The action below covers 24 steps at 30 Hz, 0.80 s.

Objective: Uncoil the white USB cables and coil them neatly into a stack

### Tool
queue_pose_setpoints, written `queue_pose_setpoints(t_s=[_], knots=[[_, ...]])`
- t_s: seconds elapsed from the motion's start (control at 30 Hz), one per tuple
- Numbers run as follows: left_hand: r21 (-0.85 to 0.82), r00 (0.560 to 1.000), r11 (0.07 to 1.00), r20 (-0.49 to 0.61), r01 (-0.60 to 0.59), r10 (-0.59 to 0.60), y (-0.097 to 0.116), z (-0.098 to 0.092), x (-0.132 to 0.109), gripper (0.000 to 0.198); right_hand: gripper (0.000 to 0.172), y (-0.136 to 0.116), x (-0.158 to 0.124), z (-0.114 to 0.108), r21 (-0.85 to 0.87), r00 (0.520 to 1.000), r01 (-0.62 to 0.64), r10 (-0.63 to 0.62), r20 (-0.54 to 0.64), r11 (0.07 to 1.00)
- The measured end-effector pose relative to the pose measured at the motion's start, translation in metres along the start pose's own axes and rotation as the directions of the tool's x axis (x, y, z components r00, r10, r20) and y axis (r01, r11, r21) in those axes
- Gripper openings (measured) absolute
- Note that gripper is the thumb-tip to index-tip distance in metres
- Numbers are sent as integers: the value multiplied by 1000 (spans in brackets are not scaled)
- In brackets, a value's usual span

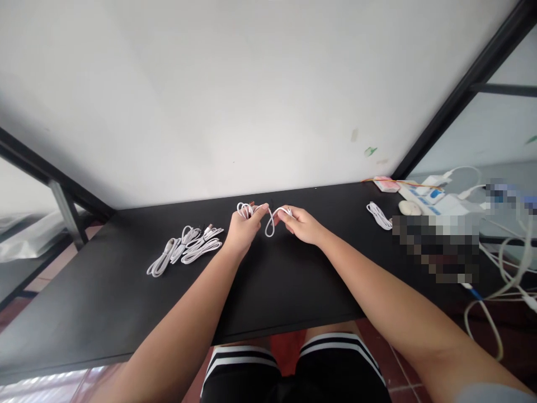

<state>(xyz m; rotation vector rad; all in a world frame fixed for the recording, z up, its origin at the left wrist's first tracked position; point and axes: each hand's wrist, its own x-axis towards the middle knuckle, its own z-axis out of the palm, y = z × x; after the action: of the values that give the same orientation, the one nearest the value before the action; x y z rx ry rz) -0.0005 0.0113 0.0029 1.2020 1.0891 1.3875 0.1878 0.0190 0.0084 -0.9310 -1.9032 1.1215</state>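
Observation:
Both hands hold one white cable above the middle of the black table. My left hand is closed around a coiled part of it, with loops showing over the fingers. A stretch of the cable bends down in a small loop between the hands. My right hand pinches the other part between thumb and fingers. Left of my left hand, several bundled white cables lie on the table. A separate coiled white cable lies off to the right.
The black table meets a white wall at the back. To the right are a white power strip with plugs, a white computer mouse, a pink box and a pixelated area. Loose cables hang past the right edge.

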Motion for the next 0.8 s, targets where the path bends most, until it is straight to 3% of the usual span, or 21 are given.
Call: queue_pose_setpoints(t_s=[0.07, 0.2, 0.4, 0.6, 0.8], knots=[[55, 1000, 998, -20, -4, 5, -2, 2, -1, 39, 53, -3, -1, 3, 17, 1000, -8, 8, 29, 1000], [96, 995, 995, 101, -27, 17, -2, 7, -3, 38, 53, -4, -1, 10, 117, 997, -63, 57, 50, 991], [22, 973, 1000, 230, 21, -25, -6, 15, -8, 33, 53, -3, 2, 31, 284, 988, -74, 109, -107, 956], [58, 955, 986, 245, 158, -168, -8, 33, -17, 37, 53, 10, 6, 42, 76, 902, -89, 113, -417, 993], [78, 943, 994, 316, 80, -101, 1, 33, -19, 21, 50, 16, 5, 43, -188, 888, -121, 22, -460, 975]])
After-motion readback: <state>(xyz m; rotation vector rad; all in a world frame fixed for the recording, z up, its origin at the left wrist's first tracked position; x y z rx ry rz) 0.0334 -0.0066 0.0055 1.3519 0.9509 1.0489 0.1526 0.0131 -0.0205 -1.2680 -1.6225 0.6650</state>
